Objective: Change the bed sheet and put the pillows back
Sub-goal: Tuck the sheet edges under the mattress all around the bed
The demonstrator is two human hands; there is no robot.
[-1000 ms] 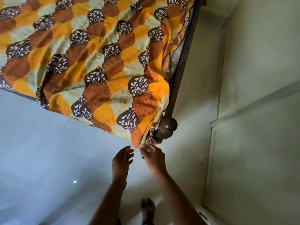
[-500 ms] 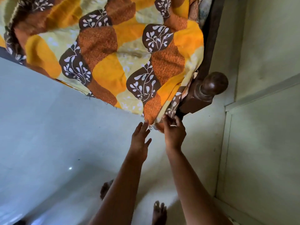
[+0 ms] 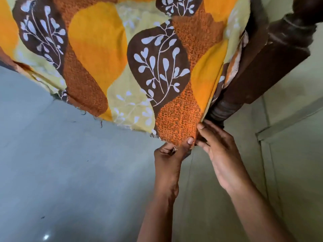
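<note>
Both hands have reached the orange-brown leaf-patterned fabric bed sheet [image 3: 122, 63] filling the upper frame. The left hand [image 3: 168, 155] pinches its hanging corner at centre. The right hand [image 3: 221, 154] touches the fold beside it, grip unclear.

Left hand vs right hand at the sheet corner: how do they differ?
1. The left hand pinches the bed sheet corner, thumb on the orange patch; the right hand lies with fingers nearly straight along the sheet's edge.
2. The left hand sits lower; the right hand reaches up beside the bed post.
Shared: both touch the same hanging corner.
</note>
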